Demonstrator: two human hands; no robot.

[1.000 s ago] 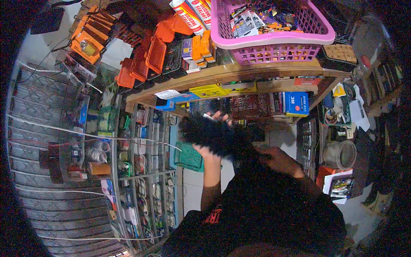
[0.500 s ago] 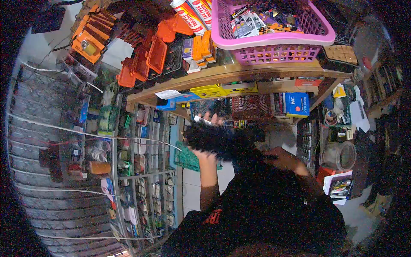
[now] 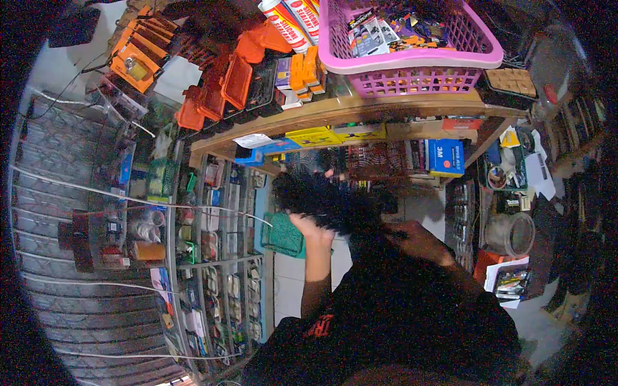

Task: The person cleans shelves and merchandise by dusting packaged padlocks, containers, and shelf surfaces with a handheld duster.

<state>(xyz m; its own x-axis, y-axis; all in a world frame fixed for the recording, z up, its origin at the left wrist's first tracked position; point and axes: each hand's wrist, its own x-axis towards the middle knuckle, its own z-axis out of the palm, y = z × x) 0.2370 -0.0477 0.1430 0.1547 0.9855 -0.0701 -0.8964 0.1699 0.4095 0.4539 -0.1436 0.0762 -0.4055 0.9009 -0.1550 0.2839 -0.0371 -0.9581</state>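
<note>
A black, fluffy duster (image 3: pixel 325 204) spreads across the middle of the head view, in front of the shelf unit. My right hand (image 3: pixel 418 241) is closed at the duster's right end, where the handle is too dark to make out. On the other side, my left hand (image 3: pixel 312 228) is raised palm up under the duster's bristles. They cover its palm and most of its fingers; only a fingertip shows above them. Whatever lies in that hand is hidden. Just left of my left wrist is a green plastic basket (image 3: pixel 283 235).
A pink basket (image 3: pixel 412 63) of small packets stands on the wooden counter (image 3: pixel 360 103), beside silicone sealant tubes (image 3: pixel 283 24) and orange bins (image 3: pixel 235 82). A blue 3M box (image 3: pixel 445 156) sits below. Glass shelving (image 3: pixel 215 262) stands left; a clear round tub (image 3: pixel 510 234) is at right.
The duster has moved over my left hand, covering most of the fingers and the white item seen there before. My left hand has shifted slightly right, my right hand slightly left.
</note>
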